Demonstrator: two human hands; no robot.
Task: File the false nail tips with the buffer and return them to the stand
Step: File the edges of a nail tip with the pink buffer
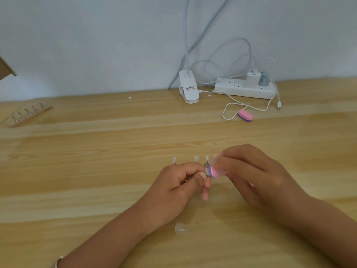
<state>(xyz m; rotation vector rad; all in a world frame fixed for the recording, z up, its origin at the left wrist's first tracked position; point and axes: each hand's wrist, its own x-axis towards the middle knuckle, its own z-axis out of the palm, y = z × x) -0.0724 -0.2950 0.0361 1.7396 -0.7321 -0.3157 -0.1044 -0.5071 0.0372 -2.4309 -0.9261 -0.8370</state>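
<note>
Head view: buffer (214, 171) (pink and purple, blurred) pinched in the right hand (257, 178), touching a metal-based nail tip (206, 166) pinched by the left hand (177, 188), both just in front of the stand (174, 163) with its upright white tips (196, 158). Loose clear tip (180, 228) nearer than the stand. Second buffer (245, 115), clip lamp (188, 88) and power strip (245, 88) well behind it. Second stand (27, 115) far left.

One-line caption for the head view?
Left hand pinches a nail tip while the right hand holds a buffer against it.
</note>
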